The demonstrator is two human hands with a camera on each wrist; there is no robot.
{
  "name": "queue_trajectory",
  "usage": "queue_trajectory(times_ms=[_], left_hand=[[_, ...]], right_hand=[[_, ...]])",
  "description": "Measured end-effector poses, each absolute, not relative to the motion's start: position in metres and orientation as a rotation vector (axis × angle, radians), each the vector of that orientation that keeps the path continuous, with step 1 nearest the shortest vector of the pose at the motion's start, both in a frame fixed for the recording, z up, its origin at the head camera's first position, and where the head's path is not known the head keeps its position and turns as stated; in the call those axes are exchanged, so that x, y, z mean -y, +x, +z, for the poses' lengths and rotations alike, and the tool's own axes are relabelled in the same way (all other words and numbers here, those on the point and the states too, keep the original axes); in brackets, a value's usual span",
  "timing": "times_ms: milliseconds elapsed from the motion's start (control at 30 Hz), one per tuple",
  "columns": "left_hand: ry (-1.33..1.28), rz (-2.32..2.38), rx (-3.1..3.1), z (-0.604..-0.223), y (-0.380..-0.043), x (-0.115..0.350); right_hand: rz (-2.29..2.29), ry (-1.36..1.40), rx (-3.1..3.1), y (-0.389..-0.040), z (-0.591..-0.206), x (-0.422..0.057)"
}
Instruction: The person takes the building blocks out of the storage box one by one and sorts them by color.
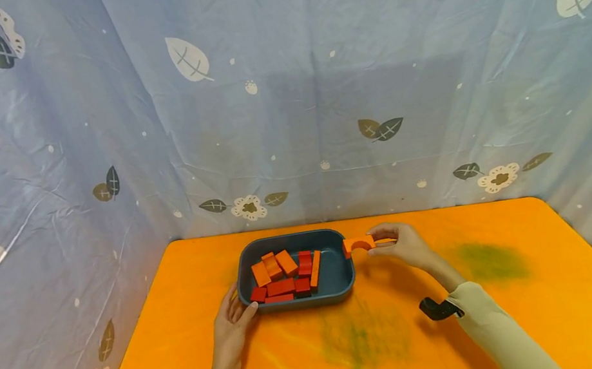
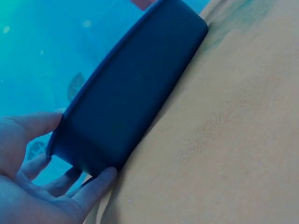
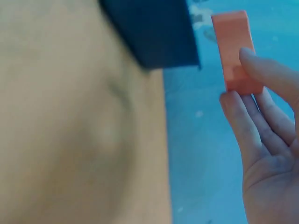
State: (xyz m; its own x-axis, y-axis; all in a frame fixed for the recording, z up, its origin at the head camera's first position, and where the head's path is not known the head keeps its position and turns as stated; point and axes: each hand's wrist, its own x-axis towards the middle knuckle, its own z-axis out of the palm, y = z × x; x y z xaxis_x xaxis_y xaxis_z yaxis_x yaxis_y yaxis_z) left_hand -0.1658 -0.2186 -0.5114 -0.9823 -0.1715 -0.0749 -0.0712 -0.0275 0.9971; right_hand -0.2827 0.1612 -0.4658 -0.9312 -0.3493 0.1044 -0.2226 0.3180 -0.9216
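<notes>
A dark blue-grey rectangular container (image 1: pixel 344 294) with rounded corners stands on the table. Inside it lie several toy building blocks, some orange (image 1: pixel 261 274) and some red (image 1: pixel 280 287). My left hand (image 1: pixel 230 329) holds the container's near left corner, thumb at the rim; in the left wrist view its fingers (image 2: pixel 96 189) touch the outer wall low down. At the container's right end, my right hand (image 1: pixel 403 246) pinches an orange arch block (image 1: pixel 358 242) between thumb and fingers, level with the rim. The right wrist view shows that block (image 3: pixel 233 51) apart from the container wall.
An orange tabletop (image 1: pixel 529 315) with greenish smudges (image 1: pixel 488 261) spreads under everything. A pale blue curtain (image 1: pixel 318 109) with leaf and flower prints hangs behind the table and along its sides. Black straps (image 1: pixel 440 308) sit at both wrists.
</notes>
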Motion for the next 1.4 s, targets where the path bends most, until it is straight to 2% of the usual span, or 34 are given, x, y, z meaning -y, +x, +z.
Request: queue_trajectory(times_ms=[433,700,867,1033,1233,1400], left_hand=[[0.301,-2.171,2.145,-0.514,-0.168,0.217],[0.313,-2.157,2.132,-0.514,-0.166,0.216],[0.297,-2.178,2.114,-0.513,-0.166,0.216],[0.309,-2.198,2.106,-0.512,-0.167,0.216],[0.311,-2.193,2.118,-0.511,-0.167,0.217],[0.299,-2.187,2.110,-0.513,-0.166,0.216]], right_hand=[[-1.598,-0.396,-2.692,-0.293,-0.521,-0.196],[-1.493,-0.460,-2.772,-0.297,-0.526,-0.196],[-1.376,-0.597,-2.868,-0.297,-0.521,-0.194],[-1.229,-0.690,-2.954,-0.297,-0.495,-0.180],[-1.081,-0.917,-2.927,-0.295,-0.460,-0.143],[-0.890,-1.092,-2.861,-0.296,-0.449,-0.106]])
